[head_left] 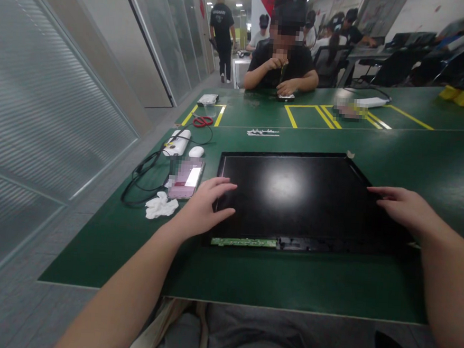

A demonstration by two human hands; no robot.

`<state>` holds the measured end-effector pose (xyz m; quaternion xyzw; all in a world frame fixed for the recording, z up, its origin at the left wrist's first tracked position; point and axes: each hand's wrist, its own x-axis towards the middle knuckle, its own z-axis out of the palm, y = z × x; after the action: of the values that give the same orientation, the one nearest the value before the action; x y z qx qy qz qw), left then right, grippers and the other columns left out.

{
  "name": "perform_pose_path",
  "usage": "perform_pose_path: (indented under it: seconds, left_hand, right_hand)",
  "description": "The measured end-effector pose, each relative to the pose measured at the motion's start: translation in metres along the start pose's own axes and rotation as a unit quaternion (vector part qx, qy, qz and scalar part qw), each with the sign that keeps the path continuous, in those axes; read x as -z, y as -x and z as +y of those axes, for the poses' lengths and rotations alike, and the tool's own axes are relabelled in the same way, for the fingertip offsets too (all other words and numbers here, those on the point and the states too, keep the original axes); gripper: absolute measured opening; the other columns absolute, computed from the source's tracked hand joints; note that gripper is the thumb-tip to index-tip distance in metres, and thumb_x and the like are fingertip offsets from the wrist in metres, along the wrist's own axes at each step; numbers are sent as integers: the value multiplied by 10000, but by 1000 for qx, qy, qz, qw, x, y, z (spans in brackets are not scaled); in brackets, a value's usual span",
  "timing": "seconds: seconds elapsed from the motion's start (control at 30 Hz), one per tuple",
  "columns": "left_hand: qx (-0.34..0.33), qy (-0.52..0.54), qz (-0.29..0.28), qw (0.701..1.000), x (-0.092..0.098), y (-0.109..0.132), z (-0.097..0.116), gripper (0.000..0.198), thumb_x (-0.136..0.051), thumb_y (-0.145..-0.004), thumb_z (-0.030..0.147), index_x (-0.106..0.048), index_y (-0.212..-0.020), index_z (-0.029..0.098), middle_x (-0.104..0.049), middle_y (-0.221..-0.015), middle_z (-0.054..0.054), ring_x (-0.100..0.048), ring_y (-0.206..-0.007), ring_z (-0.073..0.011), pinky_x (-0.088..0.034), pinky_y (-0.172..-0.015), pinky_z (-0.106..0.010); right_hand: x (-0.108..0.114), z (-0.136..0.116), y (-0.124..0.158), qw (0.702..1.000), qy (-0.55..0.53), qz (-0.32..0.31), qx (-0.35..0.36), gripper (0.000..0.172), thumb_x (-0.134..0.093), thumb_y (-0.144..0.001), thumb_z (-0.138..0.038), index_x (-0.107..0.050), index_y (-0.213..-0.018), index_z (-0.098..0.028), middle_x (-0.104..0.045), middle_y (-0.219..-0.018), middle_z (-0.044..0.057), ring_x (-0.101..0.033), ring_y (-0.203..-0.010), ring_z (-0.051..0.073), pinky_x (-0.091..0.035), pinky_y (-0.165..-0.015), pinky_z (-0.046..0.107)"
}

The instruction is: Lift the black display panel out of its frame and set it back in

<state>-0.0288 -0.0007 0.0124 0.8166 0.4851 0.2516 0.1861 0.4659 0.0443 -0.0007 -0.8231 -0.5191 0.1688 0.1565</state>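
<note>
A black flat display panel [313,206] in a dark frame lies flat on the green table in front of me, its glossy face reflecting a bright spot. Along its near edge runs a narrow green circuit board [243,242]. My left hand [206,204] is at the panel's left edge, thumb and fingers spread over the rim with nothing held. At the right edge is my right hand [406,207], its fingers stretched out and the thumb slightly apart from them. Whether either hand presses on the frame I cannot tell.
Left of the panel are a phone [186,179], crumpled tissue [161,206], a white case [177,142], a black cable [138,180] and red-handled scissors [203,121]. Small white strips [262,132] lie beyond it. A person [281,66] sits across the table [91,254].
</note>
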Motion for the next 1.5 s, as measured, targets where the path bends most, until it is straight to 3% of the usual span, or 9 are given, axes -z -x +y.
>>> perform_pose_path:
  seconds: [0.17,0.37,0.5,0.63,0.87,1.17,1.5]
  left_hand:
    - [-111,34,-129,985,3,1,9,475,-813,-859,262,-733,-1327,278,-606,-1513,-133,-546,-1409,-324,-428,-1190,-530]
    - [-128,49,-154,979,4,2,12,359,-744,-910,217,-777,-1263,271,-698,-1372,-119,-652,-1269,-283,-512,-1101,-451]
    - [-128,33,-182,974,11,2,13,300,-736,-908,202,-806,-1195,253,-753,-1206,-94,-727,-1060,-233,-562,-960,-352]
    - [-124,3,-196,973,17,2,12,181,-750,-885,176,-835,-1041,214,-769,-1038,-66,-737,-864,-182,-554,-804,-275]
    - [-109,-15,-209,972,18,4,15,252,-714,-867,125,-820,-1082,202,-762,-884,-28,-698,-685,-128,-494,-618,-203]
    - [-126,5,-210,970,18,4,17,253,-669,-871,77,-830,-1033,187,-784,-906,-50,-704,-678,-125,-506,-628,-202]
    - [-141,10,-203,969,16,4,15,273,-669,-863,38,-833,-1032,175,-790,-915,-51,-699,-678,-125,-495,-627,-209]
  right_hand:
    - [3,-4,2,1000,29,-8,-9,475,-612,-805,-237,-786,-1242,-175,-738,-782,69,-664,-727,236,-492,-684,344]
    - [0,3,-3,999,44,2,20,450,-614,-786,-258,-798,-1191,-190,-690,-679,46,-647,-649,244,-494,-641,367]
    - [-1,8,-6,999,47,-7,18,464,-607,-795,-255,-794,-1213,-184,-695,-694,49,-644,-642,235,-484,-626,356]
    - [-2,9,-7,999,46,3,23,454,-620,-799,-276,-798,-1207,-189,-706,-714,45,-662,-679,231,-482,-642,343]
    - [-1,5,-7,999,50,-11,7,446,-644,-820,-336,-796,-1209,-181,-720,-772,57,-678,-740,238,-493,-688,345]
    - [-5,17,-14,998,40,14,56,408,-659,-778,-346,-805,-1126,-190,-722,-738,47,-677,-703,227,-495,-668,337]
    - [-2,9,-10,998,45,6,31,408,-663,-807,-323,-806,-1161,-181,-729,-775,69,-687,-740,247,-503,-691,349]
